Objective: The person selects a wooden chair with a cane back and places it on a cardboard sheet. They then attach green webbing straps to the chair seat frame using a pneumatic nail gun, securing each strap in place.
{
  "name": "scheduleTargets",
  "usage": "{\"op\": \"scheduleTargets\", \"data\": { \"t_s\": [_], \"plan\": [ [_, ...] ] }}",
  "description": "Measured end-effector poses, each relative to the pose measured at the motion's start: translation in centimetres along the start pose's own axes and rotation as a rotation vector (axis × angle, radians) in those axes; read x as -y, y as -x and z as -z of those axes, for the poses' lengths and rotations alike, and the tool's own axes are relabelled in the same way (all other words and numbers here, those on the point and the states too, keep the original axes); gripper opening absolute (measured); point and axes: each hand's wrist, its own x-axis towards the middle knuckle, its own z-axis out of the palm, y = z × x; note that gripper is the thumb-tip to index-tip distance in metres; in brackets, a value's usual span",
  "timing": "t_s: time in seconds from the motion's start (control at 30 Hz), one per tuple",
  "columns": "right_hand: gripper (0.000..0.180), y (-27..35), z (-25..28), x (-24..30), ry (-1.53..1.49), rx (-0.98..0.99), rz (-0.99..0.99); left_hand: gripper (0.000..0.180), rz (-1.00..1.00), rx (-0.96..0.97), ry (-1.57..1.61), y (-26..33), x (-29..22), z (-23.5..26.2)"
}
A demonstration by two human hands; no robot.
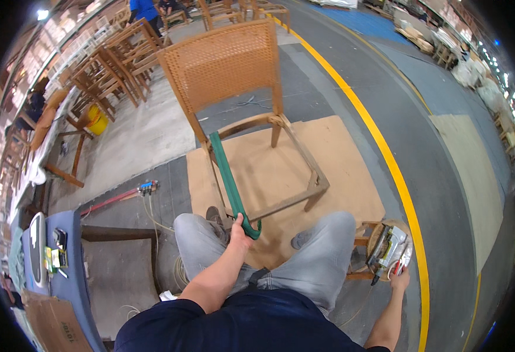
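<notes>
In front of me a wooden chair (304,151) with a woven cane back has a bare, open seat frame. A green webbing strap (227,174) runs along the left side of that frame, from the back toward me. My left hand (241,230) is closed round the strap's near end, where it curls into a loop. To my right, my right hand (399,278) is closed on a small red-handled tool (398,267), whose kind I cannot make out. It is beside a silver staple gun (391,248) lying on a low wooden stool (362,242).
Brown cardboard (345,176) lies under the chair. At left are a blue-covered surface (72,234) with small items, an air-hose manifold (146,188) and a yellow bucket (96,120). Wooden chair frames (113,64) are farther back. A yellow floor line (381,141) passes on my right.
</notes>
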Motion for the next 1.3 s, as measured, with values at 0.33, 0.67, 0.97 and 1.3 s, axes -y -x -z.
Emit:
{"op": "scheduleTargets", "data": {
  "t_s": [0.33, 0.67, 0.97, 1.3],
  "plan": [
    [0.054, 1.3, 3.5, 6.9, -0.319, -0.328, 0.209, 0.035, 0.113, -0.094, -0.302, 6.3, 0.1, 2.2],
    [0.047, 5.0, 4.3, 26.3, -0.616, 0.320, 0.795, 0.031, 0.062, 0.338, -0.591, 7.1, -10.4, 2.2],
    [0.054, 10.5, -8.3, 40.6, -0.058, 0.419, 1.659, 0.032, 0.097, 0.458, -0.380, 5.8, -11.2, 4.8],
    [0.047, 12.5, -11.3, 43.1, 0.179, 0.467, 1.795, 0.025, 0.090, 0.552, -0.346, 6.0, -11.6, 5.0]
  ]
}}
